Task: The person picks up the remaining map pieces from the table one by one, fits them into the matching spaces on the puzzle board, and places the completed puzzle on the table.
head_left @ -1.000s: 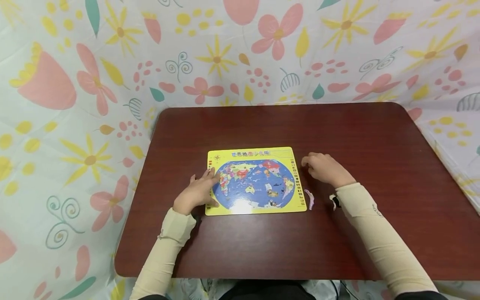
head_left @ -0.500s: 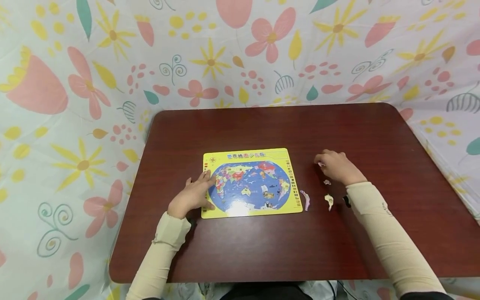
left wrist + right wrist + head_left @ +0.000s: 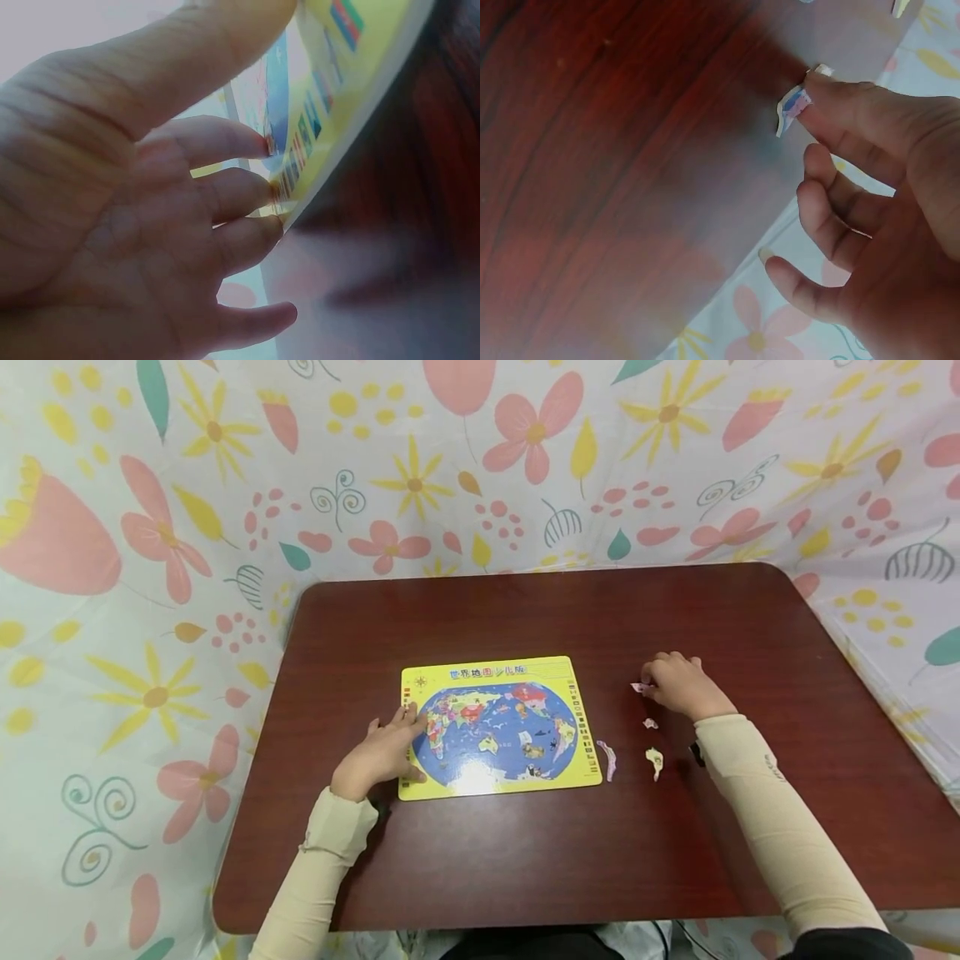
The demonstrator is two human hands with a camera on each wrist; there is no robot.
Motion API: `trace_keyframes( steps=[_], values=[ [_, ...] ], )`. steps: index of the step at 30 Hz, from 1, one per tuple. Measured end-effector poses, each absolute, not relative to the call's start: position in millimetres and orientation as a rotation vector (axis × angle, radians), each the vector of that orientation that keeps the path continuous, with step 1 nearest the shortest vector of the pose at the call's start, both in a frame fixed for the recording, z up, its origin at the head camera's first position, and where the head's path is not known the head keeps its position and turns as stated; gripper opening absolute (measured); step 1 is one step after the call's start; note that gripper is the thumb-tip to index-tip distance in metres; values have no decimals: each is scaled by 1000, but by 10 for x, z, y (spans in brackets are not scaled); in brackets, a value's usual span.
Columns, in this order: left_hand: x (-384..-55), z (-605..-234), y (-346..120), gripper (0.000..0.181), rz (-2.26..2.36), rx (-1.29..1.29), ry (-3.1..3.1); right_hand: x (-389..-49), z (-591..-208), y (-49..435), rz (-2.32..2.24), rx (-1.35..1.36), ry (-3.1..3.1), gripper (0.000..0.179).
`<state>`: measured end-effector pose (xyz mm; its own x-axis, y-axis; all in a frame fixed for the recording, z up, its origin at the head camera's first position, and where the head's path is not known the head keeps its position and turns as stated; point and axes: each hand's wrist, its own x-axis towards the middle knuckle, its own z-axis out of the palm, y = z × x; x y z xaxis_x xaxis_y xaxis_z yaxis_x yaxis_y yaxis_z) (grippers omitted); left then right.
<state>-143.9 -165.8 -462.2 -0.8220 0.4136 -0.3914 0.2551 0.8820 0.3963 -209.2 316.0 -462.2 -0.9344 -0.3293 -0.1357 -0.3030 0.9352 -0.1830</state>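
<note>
A yellow-bordered world map puzzle board (image 3: 501, 724) lies flat on the table. My left hand (image 3: 378, 754) rests on its left edge with the fingers spread; in the left wrist view the fingertips (image 3: 259, 146) touch the printed border. To the right of the board, my right hand (image 3: 686, 687) pinches a small pinkish-blue puzzle piece (image 3: 792, 107) between thumb and index finger, close over the table. The other fingers of that hand are loosely bent. The part of the piece under the thumb is hidden.
A curved pinkish piece (image 3: 608, 761) lies beside the board's right edge. Farther right are a small pale piece (image 3: 650, 723) and a cream-yellow piece (image 3: 655, 762). The dark brown table (image 3: 480, 860) stands against a floral cloth (image 3: 450, 460).
My right hand has moved right, away from the board, uncovering the small pieces on the table, and now pinches one farther back. My left hand stays on the board's left edge.
</note>
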Motion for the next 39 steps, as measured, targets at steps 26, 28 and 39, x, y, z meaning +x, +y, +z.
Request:
trace_keyframes(
  steps=[26, 28, 39],
  values=[
    [-1469, -4546, -1636, 99, 371, 480, 2563, -2105, -4607, 2942, -40, -878, 3103, 30],
    [-1473, -4549, -1621, 100, 356, 489, 2561, -2109, -4598, 2901, -40, -906, 3108, 30],
    [-1507, -4509, -1547, 103, 267, 492, 2538, -2142, -4563, 2605, -6, -1024, 3127, 29]
  ],
)
